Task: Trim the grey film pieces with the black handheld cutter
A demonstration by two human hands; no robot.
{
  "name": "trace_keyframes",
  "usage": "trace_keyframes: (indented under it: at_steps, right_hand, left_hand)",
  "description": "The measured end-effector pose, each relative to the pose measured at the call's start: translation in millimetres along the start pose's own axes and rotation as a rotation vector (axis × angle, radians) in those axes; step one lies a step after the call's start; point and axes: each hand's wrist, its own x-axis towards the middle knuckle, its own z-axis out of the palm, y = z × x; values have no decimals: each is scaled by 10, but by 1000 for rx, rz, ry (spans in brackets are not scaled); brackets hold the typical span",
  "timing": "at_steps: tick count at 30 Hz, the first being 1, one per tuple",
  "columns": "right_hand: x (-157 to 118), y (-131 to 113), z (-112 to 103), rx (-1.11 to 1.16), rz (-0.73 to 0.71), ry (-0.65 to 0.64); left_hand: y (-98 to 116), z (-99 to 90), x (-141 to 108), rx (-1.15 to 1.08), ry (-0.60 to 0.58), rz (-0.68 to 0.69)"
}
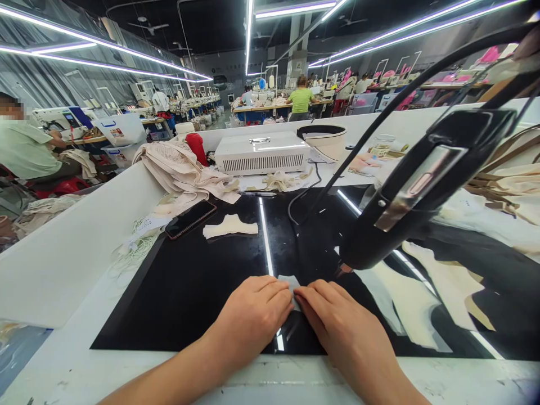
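Both hands meet near the front middle of a glossy black board (181, 304). Between them shows a small pale grey-white piece of thin material (288, 281), mostly hidden by the fingers. My left hand (253, 306) pinches its left side, fingers pressed together. On its right side my right hand (337, 312) grips with bent fingers. Just right of the hands hangs a black cylindrical tool (392, 225) with a metal lever plate and a cable. Cream cut fabric pieces (405, 304) with whitish backing lie under and beyond it. Another cream piece (231, 226) rests farther back.
A phone (190, 219) lies at the board's left edge by tangled pale threads (137, 250). Behind are piled beige fabric (177, 169), a white vented metal box (261, 152) and a round cream container (323, 140). Low white walls edge the table. Other people sit at sewing machines beyond.
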Motion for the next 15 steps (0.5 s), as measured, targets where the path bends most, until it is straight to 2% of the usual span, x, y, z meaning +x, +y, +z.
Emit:
trace_keyframes:
  at_steps: [15]
  right_hand:
    - [-36, 10, 27, 7, 8, -2]
  left_hand:
    - [-13, 24, 1, -19, -11, 20]
